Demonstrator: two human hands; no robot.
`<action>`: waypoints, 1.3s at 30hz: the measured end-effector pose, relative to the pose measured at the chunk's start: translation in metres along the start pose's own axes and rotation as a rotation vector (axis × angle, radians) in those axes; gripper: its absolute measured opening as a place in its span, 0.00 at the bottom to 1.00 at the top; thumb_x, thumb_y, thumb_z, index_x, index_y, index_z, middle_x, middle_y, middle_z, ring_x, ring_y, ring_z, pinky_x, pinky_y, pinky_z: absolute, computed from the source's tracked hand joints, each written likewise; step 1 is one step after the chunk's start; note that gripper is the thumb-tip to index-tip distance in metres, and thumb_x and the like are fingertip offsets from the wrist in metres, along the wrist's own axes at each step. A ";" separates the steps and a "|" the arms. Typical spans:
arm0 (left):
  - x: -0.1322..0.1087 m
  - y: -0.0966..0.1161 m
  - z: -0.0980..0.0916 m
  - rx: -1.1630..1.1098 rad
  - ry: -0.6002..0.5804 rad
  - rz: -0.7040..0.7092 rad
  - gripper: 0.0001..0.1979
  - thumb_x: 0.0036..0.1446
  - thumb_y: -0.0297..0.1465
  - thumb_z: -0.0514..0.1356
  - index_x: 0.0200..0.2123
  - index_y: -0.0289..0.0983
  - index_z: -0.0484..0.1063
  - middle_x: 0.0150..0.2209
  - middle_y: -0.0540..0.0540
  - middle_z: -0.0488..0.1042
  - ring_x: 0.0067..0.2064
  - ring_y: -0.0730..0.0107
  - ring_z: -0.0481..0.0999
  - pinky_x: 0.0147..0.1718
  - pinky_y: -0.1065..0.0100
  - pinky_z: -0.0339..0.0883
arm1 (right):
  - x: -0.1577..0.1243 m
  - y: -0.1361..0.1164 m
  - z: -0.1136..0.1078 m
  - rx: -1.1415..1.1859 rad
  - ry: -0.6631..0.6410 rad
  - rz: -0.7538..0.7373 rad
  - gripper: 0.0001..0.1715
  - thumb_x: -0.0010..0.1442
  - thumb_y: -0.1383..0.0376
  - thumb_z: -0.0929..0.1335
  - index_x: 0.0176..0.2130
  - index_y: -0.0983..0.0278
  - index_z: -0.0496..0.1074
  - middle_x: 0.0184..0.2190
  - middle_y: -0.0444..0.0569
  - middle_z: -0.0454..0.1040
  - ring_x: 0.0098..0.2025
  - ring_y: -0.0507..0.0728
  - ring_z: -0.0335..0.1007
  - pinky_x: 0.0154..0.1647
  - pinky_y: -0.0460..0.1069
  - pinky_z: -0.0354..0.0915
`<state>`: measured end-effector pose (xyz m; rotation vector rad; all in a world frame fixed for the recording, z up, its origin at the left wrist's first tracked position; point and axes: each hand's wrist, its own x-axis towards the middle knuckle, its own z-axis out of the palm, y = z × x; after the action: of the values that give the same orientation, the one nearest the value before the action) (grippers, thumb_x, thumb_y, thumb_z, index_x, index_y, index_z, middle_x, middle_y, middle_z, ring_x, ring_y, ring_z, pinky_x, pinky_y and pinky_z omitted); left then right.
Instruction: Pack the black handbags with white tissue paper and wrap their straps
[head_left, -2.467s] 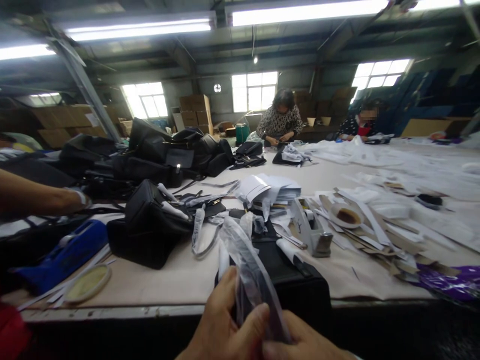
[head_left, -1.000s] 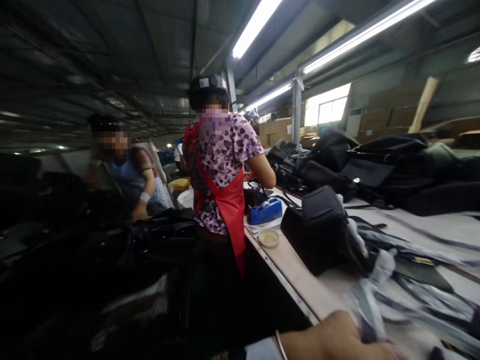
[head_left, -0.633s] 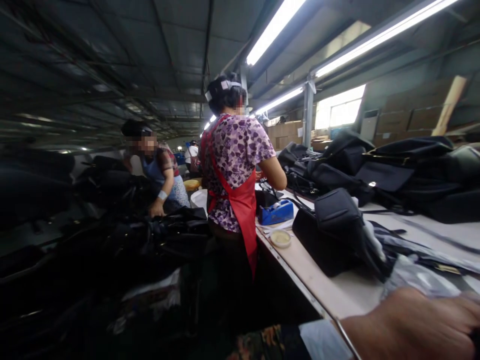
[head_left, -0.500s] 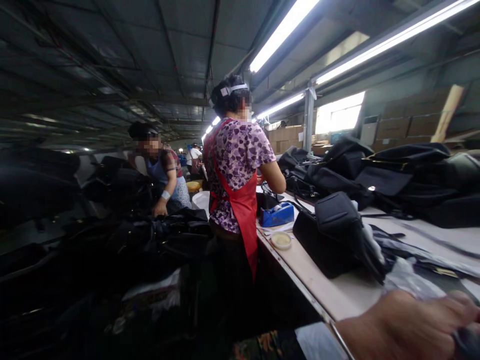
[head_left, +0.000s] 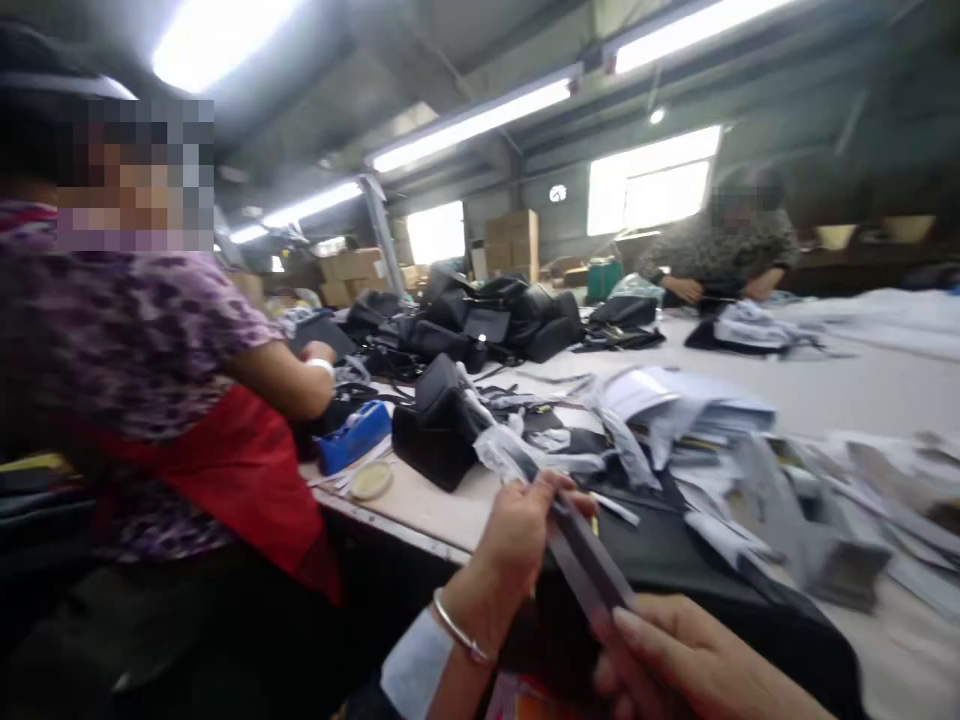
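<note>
A dark strap (head_left: 589,565), partly covered in clear plastic wrap, runs diagonally between my two hands. Its upper part is pinched in the closed fingers of my left hand (head_left: 517,530), which has a silver bangle at the wrist. Lower down, my right hand (head_left: 682,650) grips the same strap between thumb and fingers. Beneath my hands, at the table edge, lies a large black piece (head_left: 697,555), probably part of a bag. Motion blur hides the strap's lower end.
A black bag (head_left: 442,440), a blue tape dispenser (head_left: 356,437) and a small round dish (head_left: 372,481) stand ahead-left. A co-worker in a red apron (head_left: 255,480) is close on the left. White wrapping (head_left: 697,405) lies right; another person (head_left: 720,250) works across the table (head_left: 810,390).
My view has swung right toward the table. Both my hands now show with the strap between them; before, only one blurred hand was visible at the lower right edge.
</note>
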<state>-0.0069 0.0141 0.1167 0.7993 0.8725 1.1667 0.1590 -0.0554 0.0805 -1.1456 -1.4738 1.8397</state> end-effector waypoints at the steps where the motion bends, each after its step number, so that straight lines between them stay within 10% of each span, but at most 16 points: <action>1: 0.005 0.004 0.003 0.012 -0.006 0.003 0.24 0.50 0.47 0.70 0.36 0.32 0.72 0.27 0.39 0.80 0.24 0.65 0.77 0.23 0.70 0.70 | -0.001 -0.005 0.000 0.040 0.017 -0.004 0.39 0.58 0.33 0.65 0.33 0.66 0.78 0.31 0.56 0.80 0.31 0.58 0.78 0.31 0.49 0.70; 5: 0.018 0.003 0.019 0.110 -0.061 -0.001 0.19 0.56 0.43 0.68 0.36 0.31 0.74 0.30 0.38 0.81 0.32 0.61 0.82 0.32 0.68 0.76 | 0.009 -0.025 -0.008 0.226 0.054 -0.081 0.38 0.57 0.36 0.68 0.35 0.69 0.77 0.33 0.58 0.82 0.29 0.56 0.77 0.31 0.48 0.70; 11: 0.029 -0.002 0.039 0.272 -0.166 0.012 0.16 0.59 0.42 0.66 0.38 0.33 0.74 0.28 0.45 0.79 0.17 0.73 0.71 0.13 0.75 0.62 | 0.029 -0.037 -0.032 0.347 0.060 -0.164 0.34 0.57 0.40 0.71 0.33 0.70 0.77 0.31 0.56 0.81 0.29 0.57 0.78 0.34 0.50 0.73; 23: 0.064 0.016 0.072 0.159 -0.069 0.276 0.10 0.65 0.31 0.60 0.31 0.35 0.68 0.20 0.55 0.64 0.18 0.77 0.66 0.18 0.76 0.65 | 0.008 -0.041 -0.036 0.225 0.080 -0.074 0.28 0.55 0.44 0.73 0.31 0.68 0.77 0.29 0.51 0.80 0.28 0.55 0.76 0.32 0.49 0.73; 34: 0.054 0.004 0.084 0.021 -0.201 0.116 0.09 0.65 0.32 0.62 0.32 0.35 0.68 0.20 0.57 0.60 0.18 0.80 0.61 0.14 0.79 0.56 | 0.016 -0.043 -0.031 0.348 0.179 -0.155 0.25 0.52 0.47 0.76 0.31 0.66 0.74 0.26 0.48 0.79 0.26 0.55 0.76 0.30 0.49 0.73; 39: 0.057 0.027 0.094 -0.048 -0.277 -0.035 0.12 0.69 0.35 0.57 0.34 0.33 0.69 0.20 0.56 0.61 0.20 0.78 0.66 0.21 0.76 0.67 | -0.007 -0.027 -0.031 0.255 0.185 -0.154 0.26 0.55 0.46 0.74 0.26 0.67 0.75 0.23 0.49 0.78 0.24 0.53 0.74 0.28 0.47 0.70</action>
<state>0.0749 0.0683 0.1735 0.8784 0.6244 1.0135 0.1856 -0.0375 0.1069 -1.0178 -1.1530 1.7090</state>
